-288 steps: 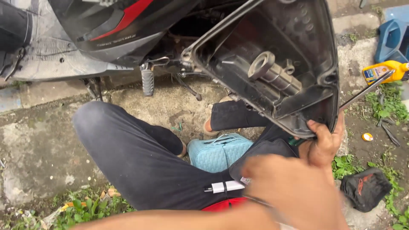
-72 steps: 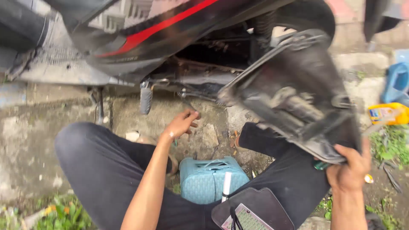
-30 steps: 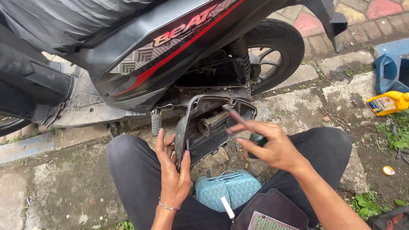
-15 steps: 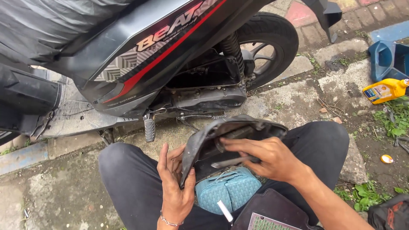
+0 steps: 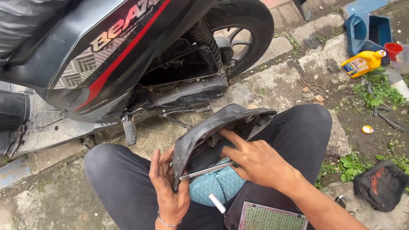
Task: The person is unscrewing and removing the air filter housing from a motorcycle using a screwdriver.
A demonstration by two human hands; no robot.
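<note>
A black plastic cover [image 5: 213, 127] from the scooter rests over my lap, its hollow side turned toward me. My left hand [image 5: 168, 187] grips its lower left edge from underneath. My right hand [image 5: 255, 159] holds a thin metal tool [image 5: 206, 170] and its index finger points into the cover's hollow. The black and red scooter [image 5: 110, 55] stands just beyond my knees, with its engine side opening [image 5: 183, 70] uncovered. A teal slipper [image 5: 217, 185] lies between my legs under the cover.
A flat filter panel with green mesh [image 5: 272, 217] lies on my right thigh. A yellow oil bottle [image 5: 362, 64], a blue container [image 5: 368, 32] and a red cup [image 5: 393, 49] sit at the far right. A black pouch [image 5: 381, 185] lies on the grass, a small cap [image 5: 367, 129] nearby.
The cover has come down from the scooter into my lap. My left hand shifted to its lower edge, and my right hand moved into its hollow with the thin tool.
</note>
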